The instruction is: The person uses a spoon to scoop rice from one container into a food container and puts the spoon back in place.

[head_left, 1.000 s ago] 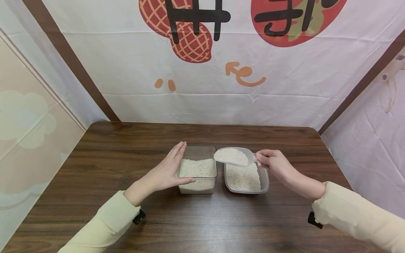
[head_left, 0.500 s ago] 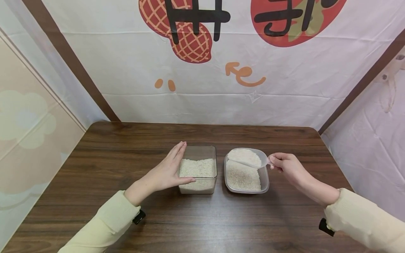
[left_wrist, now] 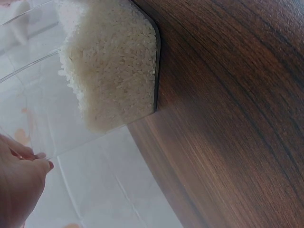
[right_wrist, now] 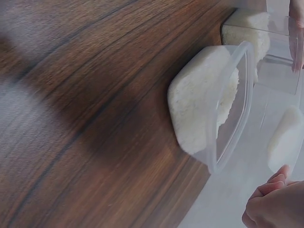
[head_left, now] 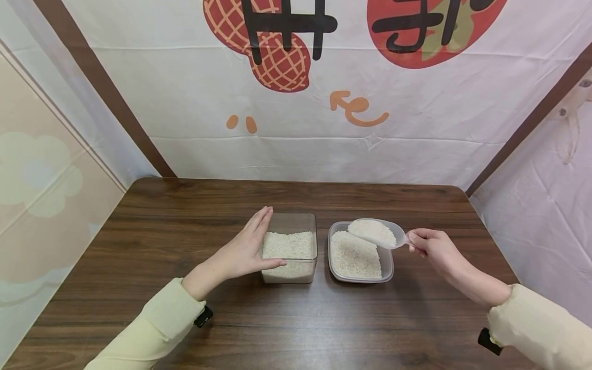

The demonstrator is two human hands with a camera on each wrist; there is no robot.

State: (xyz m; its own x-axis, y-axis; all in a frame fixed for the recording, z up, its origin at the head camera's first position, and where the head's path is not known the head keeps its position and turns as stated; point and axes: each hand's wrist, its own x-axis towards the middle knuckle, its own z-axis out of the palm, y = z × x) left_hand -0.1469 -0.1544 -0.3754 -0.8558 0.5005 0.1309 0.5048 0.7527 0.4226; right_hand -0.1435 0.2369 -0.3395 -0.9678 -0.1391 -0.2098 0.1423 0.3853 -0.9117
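My left hand [head_left: 240,248] rests at the near-left corner of a clear rectangular container [head_left: 299,280] of rice. Its straight fingers lie along the left wall and its thumb stretches along the front rim. In the left wrist view, the white rice [left_wrist: 114,71] shows through the container's wall. My right hand [head_left: 439,252] pinches the handle of a translucent scoop [head_left: 399,235] heaped with rice [head_left: 372,232]. The scoop is held above the back-right part of a shallower plastic tub [head_left: 387,270]. More rice [head_left: 356,259] lies inside that tub, sloping down toward its right wall.
Both containers stand side by side on a dark wood-grain table [head_left: 296,329], a narrow gap between them. Behind the table hangs a white printed cloth [head_left: 296,154]. Black wrist devices [head_left: 203,316] sit at both cuffs.
My right hand has moved right with the full scoop, from between the two containers to the right side of the tub. My left hand has stayed in place.
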